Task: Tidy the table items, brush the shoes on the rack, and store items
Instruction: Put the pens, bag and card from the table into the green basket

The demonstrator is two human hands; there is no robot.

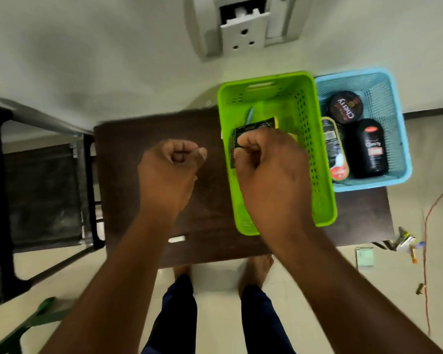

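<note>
Here, one black sachet (243, 135), pinched in the fingers of the right hand (269, 169) over the green basket (315, 159). Green basket: stands on the dark table (149, 134), touching the blue basket (394, 118) on its right. Blue basket: holds a round polish tin (345, 107), a black bottle (368, 149) and an oval container (334, 152). Left hand (169, 164): fingers curled together, holding nothing, above the table.
</note>
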